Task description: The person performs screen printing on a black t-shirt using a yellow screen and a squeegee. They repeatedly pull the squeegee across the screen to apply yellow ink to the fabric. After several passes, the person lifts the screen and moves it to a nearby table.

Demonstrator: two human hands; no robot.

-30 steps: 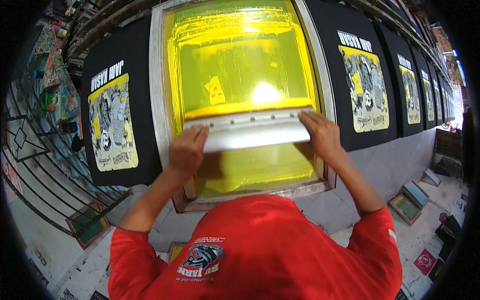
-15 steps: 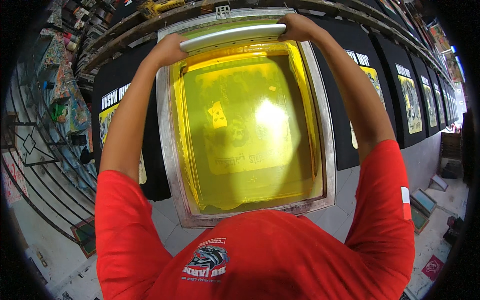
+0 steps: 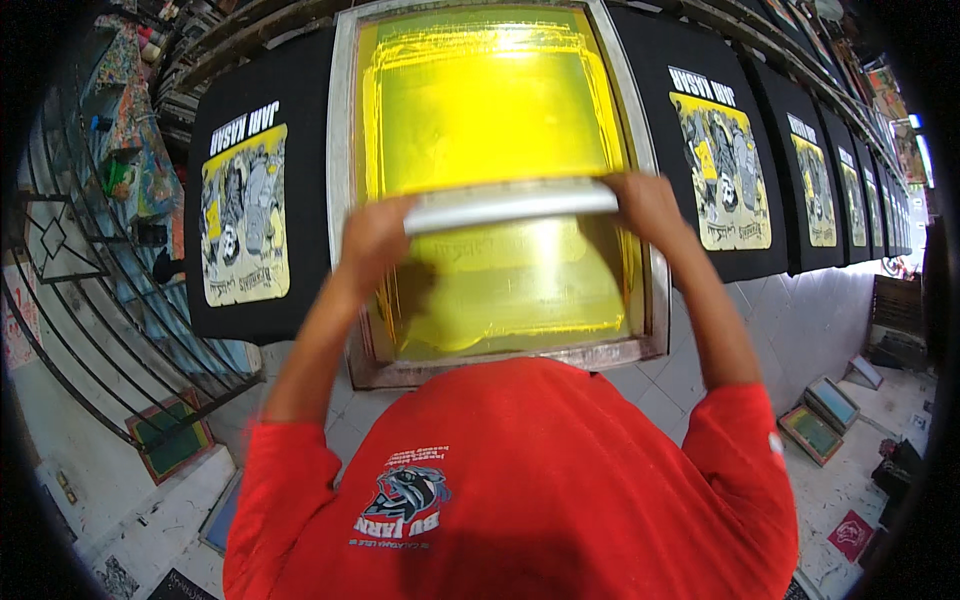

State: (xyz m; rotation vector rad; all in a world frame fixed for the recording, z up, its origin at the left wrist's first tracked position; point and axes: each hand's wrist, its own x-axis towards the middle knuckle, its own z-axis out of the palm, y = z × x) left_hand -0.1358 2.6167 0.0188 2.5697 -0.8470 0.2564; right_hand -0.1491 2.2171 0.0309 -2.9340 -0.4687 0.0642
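Squeegee [image 3: 512, 207], pale metal grip, spans crosswise over the yellow-inked mesh [image 3: 490, 120], approx. mid-length of the screen; it's a bit blurred, so can't tell if the blade presses the mesh all along. It sits square to the side rails, prob. so ink spreads evenly.

L hand [image 3: 378, 238] is curled round its L end, R hand [image 3: 645, 208] round its R end, both clamped on the bar; undersides hidden. One hand per end presumably balances the pressure & stops it twisting. Elbows out w/ forearms converging, prob. for a straight push/pull.

Around the mesh, the metal frame [image 3: 342, 150] walls the ink in, w/ the squeegee narrower than the opening, presumably to clear the rails.

Further out: a printed black fabric panel [image 3: 308, 150] on L, another black panel [image 3: 640, 60] on R, then more in a row, spaced flat, prob. so prints don't touch. On the floor at far R, a small green screen [image 3: 810, 433] leans near a blue one [image 3: 832, 402].
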